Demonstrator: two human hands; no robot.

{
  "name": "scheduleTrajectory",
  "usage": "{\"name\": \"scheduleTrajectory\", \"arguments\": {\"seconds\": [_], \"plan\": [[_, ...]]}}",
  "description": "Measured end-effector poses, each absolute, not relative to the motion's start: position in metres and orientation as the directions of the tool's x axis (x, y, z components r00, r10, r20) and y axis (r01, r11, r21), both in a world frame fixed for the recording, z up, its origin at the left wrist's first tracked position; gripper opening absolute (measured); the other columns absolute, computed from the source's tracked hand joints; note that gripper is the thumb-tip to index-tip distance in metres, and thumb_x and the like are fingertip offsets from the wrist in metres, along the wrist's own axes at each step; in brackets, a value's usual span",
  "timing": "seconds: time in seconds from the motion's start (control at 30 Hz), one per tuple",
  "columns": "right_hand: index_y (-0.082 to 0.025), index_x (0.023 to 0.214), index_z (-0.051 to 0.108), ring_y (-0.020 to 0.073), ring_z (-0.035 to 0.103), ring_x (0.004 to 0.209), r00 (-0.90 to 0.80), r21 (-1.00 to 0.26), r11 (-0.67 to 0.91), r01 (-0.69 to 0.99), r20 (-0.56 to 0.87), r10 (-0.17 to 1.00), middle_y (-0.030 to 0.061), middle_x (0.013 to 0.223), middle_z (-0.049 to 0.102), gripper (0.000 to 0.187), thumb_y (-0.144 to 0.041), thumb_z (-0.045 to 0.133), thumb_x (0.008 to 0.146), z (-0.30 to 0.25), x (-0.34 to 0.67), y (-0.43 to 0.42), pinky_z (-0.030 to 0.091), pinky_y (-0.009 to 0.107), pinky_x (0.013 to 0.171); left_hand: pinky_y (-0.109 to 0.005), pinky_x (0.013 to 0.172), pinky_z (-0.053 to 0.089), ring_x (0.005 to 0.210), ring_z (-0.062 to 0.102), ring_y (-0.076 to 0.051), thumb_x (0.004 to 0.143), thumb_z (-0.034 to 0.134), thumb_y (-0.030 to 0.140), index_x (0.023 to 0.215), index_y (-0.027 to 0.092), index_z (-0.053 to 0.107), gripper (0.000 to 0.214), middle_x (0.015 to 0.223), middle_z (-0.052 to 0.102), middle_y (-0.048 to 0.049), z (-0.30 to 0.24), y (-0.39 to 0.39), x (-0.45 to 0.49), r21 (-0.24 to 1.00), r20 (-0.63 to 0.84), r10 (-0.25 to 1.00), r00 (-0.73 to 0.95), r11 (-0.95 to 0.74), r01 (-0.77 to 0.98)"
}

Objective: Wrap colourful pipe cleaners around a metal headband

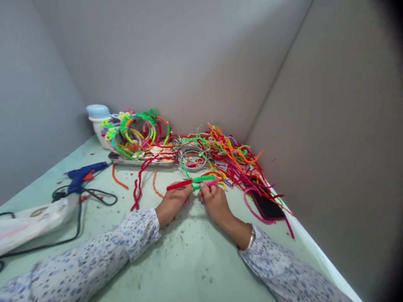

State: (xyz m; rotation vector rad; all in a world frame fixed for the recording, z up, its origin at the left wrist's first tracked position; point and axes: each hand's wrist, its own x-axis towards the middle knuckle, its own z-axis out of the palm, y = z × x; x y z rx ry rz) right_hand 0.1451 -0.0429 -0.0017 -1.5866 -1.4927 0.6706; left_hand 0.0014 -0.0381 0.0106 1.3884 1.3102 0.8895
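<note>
- While my forearms lie on the pale green table [189, 260], grey walls [189, 63] meet in a corner behind it.
- A metal tray [126, 161] by the back wall holds bright hoops [135, 130]; a white jar [98, 119] stands just beside its left end.
- Loose fuzzy wires [233, 157] heap at the right, partly over a phone [267, 206].
- My left hand [172, 202] and right hand [215, 202] both pinch a red-and-green band [192, 182], just above the table, in front of the tray.
- A blue glue gun [83, 174] lies at the left.

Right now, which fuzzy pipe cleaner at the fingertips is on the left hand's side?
The red fuzzy pipe cleaner, pinched by the left hand; the green fuzzy pipe cleaner meets the right hand.
</note>
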Motion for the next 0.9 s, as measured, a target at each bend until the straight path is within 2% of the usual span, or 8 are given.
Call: {"name": "scheduleTrajectory", "arguments": {"seconds": [0.3,0.53,0.9], "plan": [[-0.018,0.057,0.062,0.0163,0.060,0.051,0.148,-0.834,0.046,0.550,0.152,0.977,0.0031,0.051,0.062,0.040,-0.036,0.043,0.087,-0.0005,0.1449,-0.0428,0.040,0.025,0.054,-0.024,0.051,0.030,0.050,0.041,-0.011,0.073,0.054,0.036,0.057,0.018,0.051,0.025,0.051,0.046,0.0027,0.0091,-0.0375,0.0010,0.978,-0.084,0.981,0.176,0.047,0.204],[-0.018,0.057,0.062,0.0158,0.060,0.052,0.139,-0.832,0.066,0.552,0.170,0.975,0.0025,0.051,0.063,0.038,-0.034,0.043,0.087,-0.0037,0.1455,-0.0421,0.041,0.024,0.054,-0.024,0.049,0.029,0.048,0.039,-0.010,0.072,0.055,0.036,0.057,0.018,0.052,0.024,0.049,0.045,0.0040,0.0103,-0.0379,0.0017,0.968,-0.129,0.980,0.148,0.092,0.232],[-0.019,0.059,0.062,0.0165,0.060,0.052,0.129,-0.837,0.090,0.539,0.188,0.974,0.0018,0.050,0.062,0.037,-0.033,0.043,0.087,-0.0041,0.1454,-0.0440,0.040,0.024,0.053,-0.023,0.046,0.026,0.045,0.039,-0.010,0.068,0.060,0.034,0.053,0.018,0.051,0.024,0.046,0.046,0.0035,0.0138,-0.0406,0.0037,0.980,-0.157,0.982,0.102,0.142,0.141]]}}
